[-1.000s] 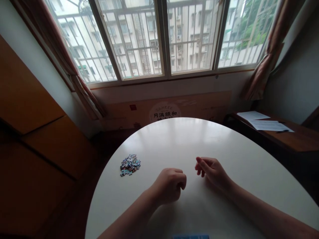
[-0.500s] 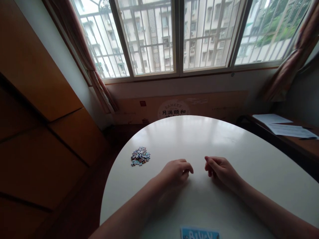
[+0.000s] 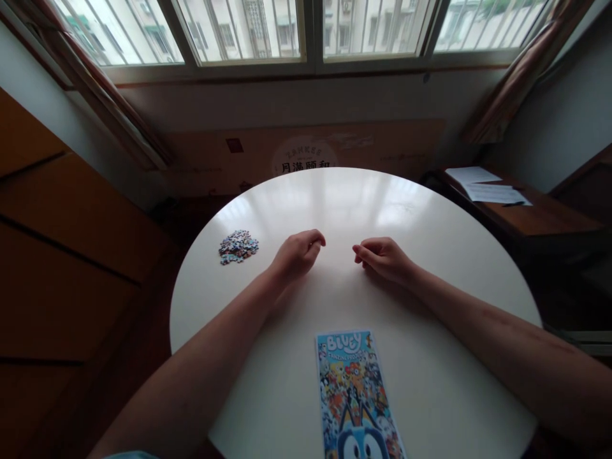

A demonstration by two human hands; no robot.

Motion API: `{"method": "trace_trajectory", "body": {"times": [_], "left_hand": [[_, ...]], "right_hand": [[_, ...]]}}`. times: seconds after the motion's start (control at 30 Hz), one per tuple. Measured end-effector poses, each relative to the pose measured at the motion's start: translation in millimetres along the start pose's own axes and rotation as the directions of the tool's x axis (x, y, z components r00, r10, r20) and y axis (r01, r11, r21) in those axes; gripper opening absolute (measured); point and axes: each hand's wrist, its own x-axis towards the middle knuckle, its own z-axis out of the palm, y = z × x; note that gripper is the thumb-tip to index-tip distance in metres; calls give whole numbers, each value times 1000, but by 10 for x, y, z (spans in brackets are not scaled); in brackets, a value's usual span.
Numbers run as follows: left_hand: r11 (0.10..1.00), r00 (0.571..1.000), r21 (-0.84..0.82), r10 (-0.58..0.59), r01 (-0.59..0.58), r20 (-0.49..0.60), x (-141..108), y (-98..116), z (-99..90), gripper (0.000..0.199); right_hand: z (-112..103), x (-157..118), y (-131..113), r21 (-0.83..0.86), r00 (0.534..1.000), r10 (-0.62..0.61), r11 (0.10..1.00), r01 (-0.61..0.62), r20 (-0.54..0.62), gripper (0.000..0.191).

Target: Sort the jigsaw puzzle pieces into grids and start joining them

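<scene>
My left hand (image 3: 299, 250) rests on the white round table (image 3: 306, 357) with its fingers curled in and the thumb near the index finger. A small gap away, my right hand (image 3: 384, 256) lies loosely closed on its side, thumb against the bent fingers. Nothing shows in either hand. To the left of my left hand is a heap of jigsaw puzzle pieces (image 3: 238, 247). Between my forearms, close to me, lies a colourful "Bluey" picture sheet (image 3: 356, 389) with cartoon dogs; its bottom runs out of view.
A brown side table (image 3: 549, 220) with paper sheets (image 3: 488, 188) and a pen stands at the right. Beyond the table, a long printed box (image 3: 382, 150) leans under the barred window. Wooden cabinets (image 3: 62, 248) are on the left.
The view has tilted down, so much more of the picture sheet shows. Both hands stay in nearly the same place on the table, and the left fingers look more closed.
</scene>
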Motion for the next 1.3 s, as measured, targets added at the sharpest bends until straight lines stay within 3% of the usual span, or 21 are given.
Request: {"method": "trace_trajectory", "body": {"times": [0.1, 0.23, 0.4, 0.93, 1.03, 1.1, 1.2, 1.3], "left_hand": [[1000, 999, -18, -13, 14, 53, -1, -14, 14, 24], [998, 998, -35, -46, 47, 47, -14, -18, 29, 24], [997, 998, -51, -54, 56, 28, -38, -17, 43, 24], [982, 977, 92, -173, 162, 127, -57, 17, 23, 23], [980, 973, 98, -187, 175, 132, -51, -2, 22, 24], [979, 973, 101, -190, 177, 133, -34, -34, 32, 24], [984, 979, 87, -163, 154, 120, -6, -2, 13, 24], [999, 999, -6, -45, 46, 29, -48, 283, -173, 23]], "right_hand": [[-8, -54, -100, -176, 968, -192, 960, 219, 160, 50], [61, -189, -331, -224, 837, -327, 863, 454, 438, 40], [146, -369, -565, -188, 750, -326, 840, 510, 576, 20], [193, -328, -484, -281, 799, -249, 844, 456, 547, 29], [172, -271, -435, -291, 816, -293, 830, 476, 498, 30], [97, -234, -453, -323, 848, -349, 812, 486, 399, 28], [-152, -268, -655, -370, 873, -479, 797, 478, 96, 17], [-512, -442, -1002, -362, 795, -521, 838, 408, -310, 28]]}}
